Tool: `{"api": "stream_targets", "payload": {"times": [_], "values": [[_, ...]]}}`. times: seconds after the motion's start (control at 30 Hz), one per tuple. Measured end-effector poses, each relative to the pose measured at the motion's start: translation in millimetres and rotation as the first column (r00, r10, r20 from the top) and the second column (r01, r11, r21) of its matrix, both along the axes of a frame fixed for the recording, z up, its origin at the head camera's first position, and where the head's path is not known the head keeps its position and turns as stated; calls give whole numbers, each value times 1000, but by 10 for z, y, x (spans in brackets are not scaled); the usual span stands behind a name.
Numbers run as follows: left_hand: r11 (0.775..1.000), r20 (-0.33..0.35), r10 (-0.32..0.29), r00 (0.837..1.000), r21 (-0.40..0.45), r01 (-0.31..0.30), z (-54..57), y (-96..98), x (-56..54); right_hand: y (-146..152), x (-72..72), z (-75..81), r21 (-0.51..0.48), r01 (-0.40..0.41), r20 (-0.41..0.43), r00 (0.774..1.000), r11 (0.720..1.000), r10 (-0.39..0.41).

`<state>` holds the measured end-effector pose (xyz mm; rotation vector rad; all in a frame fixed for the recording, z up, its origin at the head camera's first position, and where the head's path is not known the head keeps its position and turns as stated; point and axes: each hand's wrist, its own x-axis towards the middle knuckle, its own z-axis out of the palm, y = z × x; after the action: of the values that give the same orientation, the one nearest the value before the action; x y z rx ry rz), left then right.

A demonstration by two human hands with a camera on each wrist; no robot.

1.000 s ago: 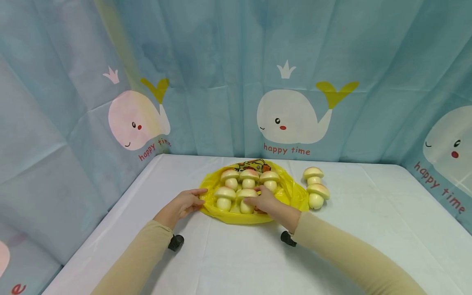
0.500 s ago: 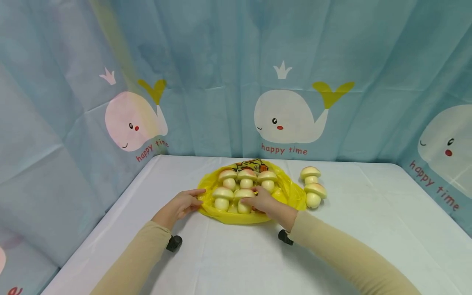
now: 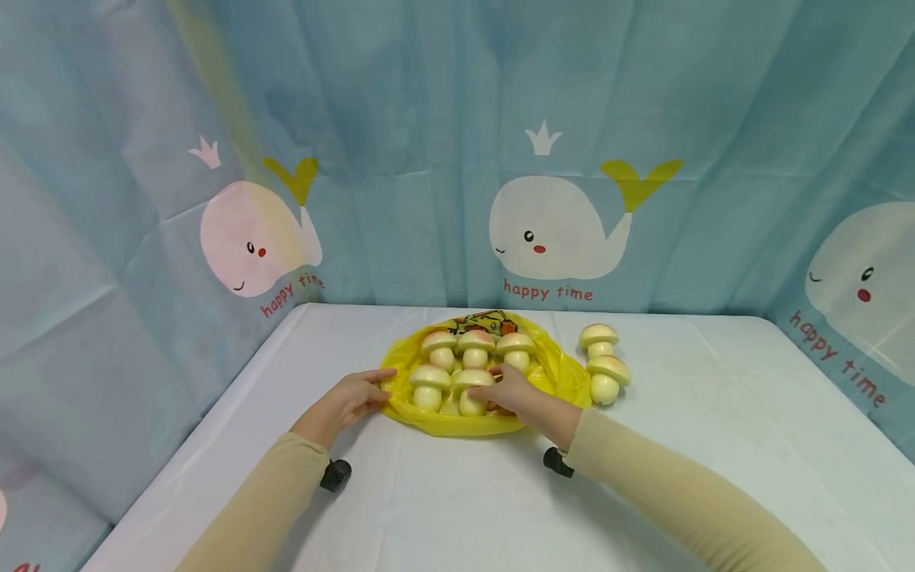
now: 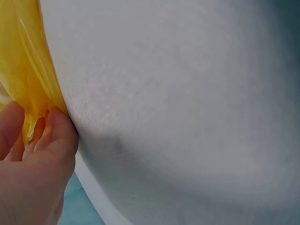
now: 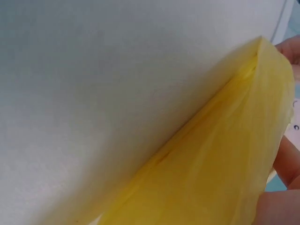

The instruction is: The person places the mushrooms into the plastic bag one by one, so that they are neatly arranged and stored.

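Observation:
A yellow plastic bag (image 3: 465, 426) lies spread on the table with its mouth up, and several pale mushrooms (image 3: 427, 397) stand inside it in two rows. My left hand (image 3: 350, 401) pinches the bag's left edge; in the left wrist view the thumb and fingers (image 4: 63, 129) have the yellow film between them. Reaching over the front rim, my right hand (image 3: 522, 397) grips the front-row mushroom (image 3: 473, 379) by its stem. In the right wrist view the bag's wall (image 5: 206, 168) covers most of that hand and hides the mushroom.
Two more mushrooms (image 3: 608, 365) sit outside the bag, just to its right, one behind the other. The white table (image 3: 443, 508) ends at a blue curtain (image 3: 400, 238) with whale prints at the back and sides. A black wrist camera (image 3: 336, 475) hangs under the left sleeve.
The head view has shifted slightly, so everything sits a little further left in the picture. Both hands keep the same hold, and the bag and mushrooms stay in place.

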<state>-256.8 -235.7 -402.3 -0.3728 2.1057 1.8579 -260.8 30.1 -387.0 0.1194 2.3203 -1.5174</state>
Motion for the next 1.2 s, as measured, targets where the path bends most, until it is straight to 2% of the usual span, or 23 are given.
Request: {"api": "stream_targets", "payload": {"times": [0.23, 0.47, 0.7, 0.87, 1.2], "values": [[1000, 15, 17, 1000, 0, -17, -13, -1, 1, 68, 23, 50, -11, 8, 10, 1000, 1000, -8], [1000, 13, 18, 1000, -12, -17, -1, 12, 2, 280, 3, 51, -85, 13, -2, 1000, 996, -13], [1000, -7, 5, 1000, -16, -5, 14, 20, 22, 546, 31, 212, -112, 11, -47, 999, 994, -16], [1000, -12, -12, 1000, -16, 12, 18, 11, 27, 745, 15, 320, -94, 45, -67, 996, 995, -51], [1000, -7, -12, 1000, -13, 12, 11, 4, 15, 1151, 96, 543, -42, 28, -144, 989, 999, -33]]}}
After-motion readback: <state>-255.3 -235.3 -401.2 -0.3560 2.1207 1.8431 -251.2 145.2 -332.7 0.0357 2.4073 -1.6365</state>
